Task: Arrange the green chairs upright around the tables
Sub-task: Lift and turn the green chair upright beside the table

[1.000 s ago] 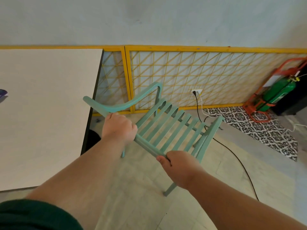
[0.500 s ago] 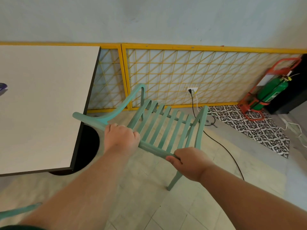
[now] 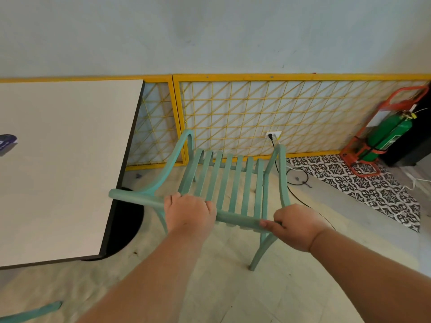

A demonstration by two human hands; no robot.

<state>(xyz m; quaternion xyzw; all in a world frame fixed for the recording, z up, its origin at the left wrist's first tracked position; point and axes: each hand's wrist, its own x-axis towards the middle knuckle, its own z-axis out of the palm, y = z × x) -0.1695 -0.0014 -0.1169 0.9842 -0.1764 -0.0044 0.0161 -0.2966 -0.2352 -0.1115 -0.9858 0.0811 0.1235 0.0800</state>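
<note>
Since a second earlier, green chair (image 3: 224, 183) had swung square, upright beside the surface's (image 3: 70, 159) right edge; left hand (image 3: 189, 215) and right hand (image 3: 296, 227) each kept a closed grip on its top rail. Pushed further, its armrest could strike that edge.

A pale tiled floor (image 3: 233, 287) carries the green chair (image 3: 224, 180), a patterned black-and-white mat (image 3: 373, 187) and a black cable (image 3: 300, 199). The white counter (image 3: 65, 164) at left bears a dark round object (image 3: 7, 141) near its left edge.
</note>
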